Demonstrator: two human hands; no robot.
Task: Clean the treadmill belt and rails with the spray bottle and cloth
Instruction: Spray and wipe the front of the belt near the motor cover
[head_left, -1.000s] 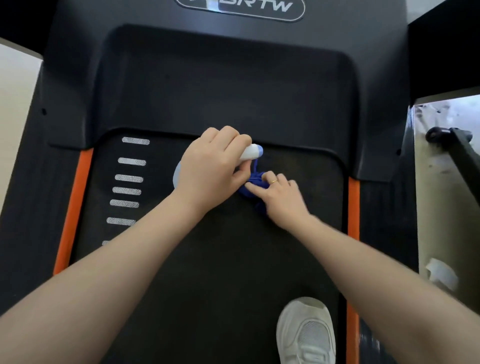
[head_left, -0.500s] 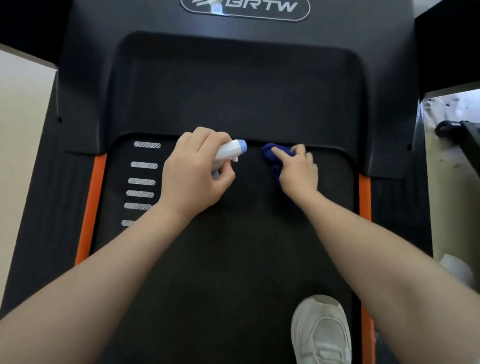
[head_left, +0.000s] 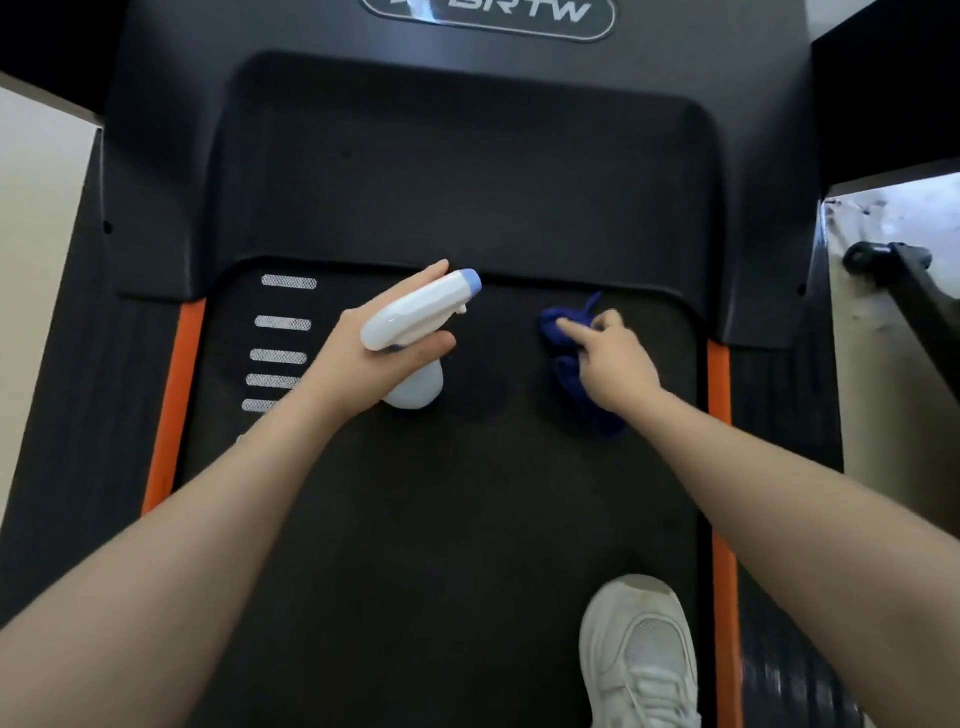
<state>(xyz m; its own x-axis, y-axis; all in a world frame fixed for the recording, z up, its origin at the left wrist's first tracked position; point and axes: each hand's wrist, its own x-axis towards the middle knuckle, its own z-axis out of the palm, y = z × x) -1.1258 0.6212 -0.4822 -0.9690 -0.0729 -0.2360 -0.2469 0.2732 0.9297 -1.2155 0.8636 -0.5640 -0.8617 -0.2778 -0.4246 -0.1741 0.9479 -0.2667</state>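
The black treadmill belt (head_left: 441, 519) runs between orange rails (head_left: 179, 395). A white shoe (head_left: 641, 660) is cut off at the bottom. The left hand (head_left: 379, 353) grips the white spray bottle (head_left: 415, 322), hiding its middle. The right hand (head_left: 610, 364) presses the bunched blue cloth (head_left: 558, 332) on the belt, partly covering it.

Right hand (head_left: 613, 364) covers much of the blue cloth (head_left: 558, 325); white sneaker (head_left: 639, 660) runs off the near edge.
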